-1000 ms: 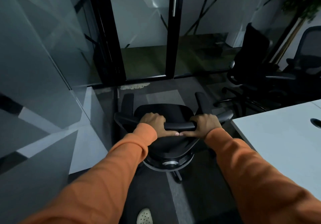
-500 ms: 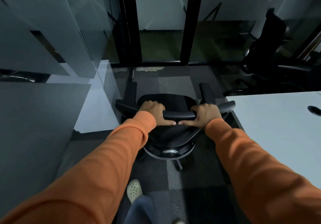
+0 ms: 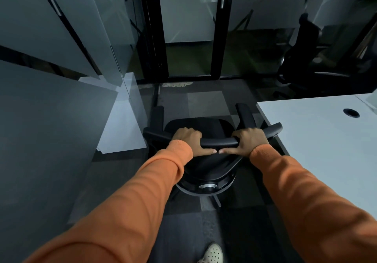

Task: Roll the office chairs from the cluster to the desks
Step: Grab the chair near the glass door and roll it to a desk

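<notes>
A black office chair (image 3: 206,127) stands right in front of me, seen from behind and above, its two armrests pointing away. My left hand (image 3: 188,140) grips the left part of the curved top rail of its backrest, and my right hand (image 3: 251,141) grips the right part. Both thumbs lie along the rail's near side and almost touch in the middle. A white desk (image 3: 318,136) lies just right of the chair, its corner close to the right armrest.
Grey partition panels (image 3: 47,124) and frosted glass close off the left. A black-framed glass door (image 3: 189,28) stands ahead. More black chairs (image 3: 302,58) sit at the back right beyond the desk. Dark carpet tiles (image 3: 206,103) run ahead of the chair.
The chair has rolled forward with me, both hands keeping their grip. The desk corner and the left partition now lie closer alongside, and the glass door looms nearer.
</notes>
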A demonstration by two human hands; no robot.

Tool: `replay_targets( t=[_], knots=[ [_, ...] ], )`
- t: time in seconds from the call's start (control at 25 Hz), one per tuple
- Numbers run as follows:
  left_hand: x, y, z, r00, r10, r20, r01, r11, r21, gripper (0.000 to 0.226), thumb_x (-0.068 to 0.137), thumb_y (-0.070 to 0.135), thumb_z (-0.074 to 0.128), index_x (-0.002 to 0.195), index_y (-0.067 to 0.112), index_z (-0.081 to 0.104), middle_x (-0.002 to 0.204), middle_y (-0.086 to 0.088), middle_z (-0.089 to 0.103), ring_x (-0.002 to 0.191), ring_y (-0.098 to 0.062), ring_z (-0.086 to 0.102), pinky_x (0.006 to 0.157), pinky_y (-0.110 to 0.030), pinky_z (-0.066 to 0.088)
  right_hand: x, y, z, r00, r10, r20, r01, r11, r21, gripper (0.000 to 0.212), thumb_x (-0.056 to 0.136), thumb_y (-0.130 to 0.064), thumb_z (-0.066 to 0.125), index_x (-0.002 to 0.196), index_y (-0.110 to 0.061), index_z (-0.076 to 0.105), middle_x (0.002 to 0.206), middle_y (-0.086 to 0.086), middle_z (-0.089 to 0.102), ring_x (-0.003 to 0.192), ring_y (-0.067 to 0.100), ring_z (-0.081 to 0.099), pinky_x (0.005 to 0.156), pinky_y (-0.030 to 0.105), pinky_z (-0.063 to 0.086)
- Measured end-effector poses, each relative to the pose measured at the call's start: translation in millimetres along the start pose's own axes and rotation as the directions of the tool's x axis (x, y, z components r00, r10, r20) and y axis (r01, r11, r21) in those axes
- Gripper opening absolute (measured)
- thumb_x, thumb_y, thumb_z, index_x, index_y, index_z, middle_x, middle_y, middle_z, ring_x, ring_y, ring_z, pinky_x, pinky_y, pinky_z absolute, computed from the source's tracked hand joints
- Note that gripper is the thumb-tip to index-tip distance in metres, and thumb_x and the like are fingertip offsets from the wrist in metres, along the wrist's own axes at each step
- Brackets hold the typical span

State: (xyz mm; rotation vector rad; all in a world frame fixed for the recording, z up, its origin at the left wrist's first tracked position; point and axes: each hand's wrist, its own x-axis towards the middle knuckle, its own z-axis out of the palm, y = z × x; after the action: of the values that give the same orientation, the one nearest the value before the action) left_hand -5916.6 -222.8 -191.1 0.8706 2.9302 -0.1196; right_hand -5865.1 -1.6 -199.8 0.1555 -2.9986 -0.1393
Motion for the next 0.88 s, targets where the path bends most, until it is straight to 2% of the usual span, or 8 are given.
replay_targets(
  t=[0.08, 0.2, 0.44, 0.52, 0.6, 0.68, 0.8, 0.88],
  knots=[
    [-25, 12, 4, 1.000, 0.010, 0.003, -0.010, 1.000, 0.004, 0.081, 0.072, 0.089, 0.040, 0.104, 0.019, 0.067, 0.087, -0.001, 0.070, 0.082, -0.023, 0.064, 0.074, -0.034, 0.048, -30, -8, -5, 1.000, 0.018, 0.002, -0.018, 1.000, -0.010, 0.095, 0.046, -0.104, 0.016, 0.075, -0.026, 0.063, 0.063, -0.008, 0.060, 0.061, 0.015, 0.058, 0.058, 0.027, 0.043],
    [-69, 30, 7, 0.999, 0.037, 0.015, -0.037, 0.999, 0.010, 0.082, 0.072, 0.090, 0.039, 0.099, 0.019, 0.068, 0.083, 0.000, 0.069, 0.078, -0.023, 0.064, 0.075, -0.035, 0.050, -81, -25, -13, 0.998, 0.061, -0.009, -0.061, 0.998, -0.005, 0.096, 0.045, -0.104, 0.016, 0.073, -0.025, 0.062, 0.061, -0.008, 0.059, 0.060, 0.015, 0.058, 0.058, 0.027, 0.045],
    [-170, 64, 9, 0.991, 0.132, 0.038, -0.133, 0.990, 0.039, 0.085, 0.072, 0.091, 0.034, 0.095, 0.017, 0.068, 0.081, -0.002, 0.068, 0.077, -0.023, 0.063, 0.071, -0.034, 0.049, -192, -64, -26, 0.993, 0.099, -0.058, -0.097, 0.995, 0.034, 0.100, 0.043, -0.107, 0.005, 0.065, -0.023, 0.056, 0.056, -0.008, 0.057, 0.055, 0.015, 0.056, 0.053, 0.025, 0.031],
    [-198, 71, 11, 0.982, 0.184, 0.051, -0.187, 0.981, 0.047, 0.090, 0.075, 0.091, 0.025, 0.094, 0.014, 0.069, 0.081, -0.004, 0.069, 0.077, -0.024, 0.063, 0.074, -0.036, 0.050, -225, -74, -27, 0.992, 0.083, -0.097, -0.078, 0.996, 0.053, 0.090, 0.048, -0.105, 0.013, 0.062, -0.026, 0.053, 0.056, -0.007, 0.058, 0.055, 0.017, 0.057, 0.052, 0.025, 0.029],
    [-222, 78, 11, 0.962, 0.265, 0.058, -0.268, 0.962, 0.047, 0.092, 0.081, 0.085, 0.017, 0.090, 0.011, 0.070, 0.078, -0.006, 0.068, 0.076, -0.026, 0.064, 0.073, -0.038, 0.050, -255, -81, -27, 0.983, 0.066, -0.173, -0.055, 0.996, 0.065, 0.084, 0.055, -0.103, 0.023, 0.061, -0.027, 0.058, 0.054, -0.007, 0.059, 0.052, 0.018, 0.059, 0.051, 0.024, 0.031],
    [-246, 89, 11, 0.946, 0.322, 0.035, -0.323, 0.945, 0.045, 0.088, 0.085, 0.080, 0.016, 0.081, 0.009, 0.068, 0.072, -0.006, 0.065, 0.073, -0.027, 0.063, 0.069, -0.038, 0.048, -285, -86, -27, 0.971, 0.061, -0.229, -0.044, 0.996, 0.078, 0.080, 0.059, -0.101, 0.031, 0.060, -0.026, 0.060, 0.051, -0.007, 0.058, 0.048, 0.018, 0.059, 0.049, 0.023, 0.034],
    [-274, 104, 17, 0.939, 0.345, -0.012, -0.344, 0.938, 0.032, 0.085, 0.088, 0.076, 0.016, 0.080, 0.009, 0.068, 0.073, -0.008, 0.065, 0.072, -0.028, 0.062, 0.069, -0.038, 0.047, -318, -91, -30, 0.965, 0.069, -0.254, -0.054, 0.996, 0.066, 0.079, 0.061, -0.100, 0.035, 0.055, -0.024, 0.056, 0.048, -0.006, 0.055, 0.045, 0.019, 0.057, 0.048, 0.023, 0.038],
    [-290, 116, 22, 0.932, 0.361, -0.041, -0.360, 0.933, 0.026, 0.091, 0.085, 0.079, 0.010, 0.083, 0.011, 0.070, 0.075, -0.008, 0.066, 0.073, -0.028, 0.063, 0.068, -0.037, 0.046, -341, -94, -33, 0.964, 0.081, -0.253, -0.065, 0.995, 0.069, 0.078, 0.060, -0.098, 0.037, 0.053, -0.022, 0.054, 0.047, -0.004, 0.054, 0.044, 0.020, 0.056, 0.047, 0.024, 0.041]
  ],
)
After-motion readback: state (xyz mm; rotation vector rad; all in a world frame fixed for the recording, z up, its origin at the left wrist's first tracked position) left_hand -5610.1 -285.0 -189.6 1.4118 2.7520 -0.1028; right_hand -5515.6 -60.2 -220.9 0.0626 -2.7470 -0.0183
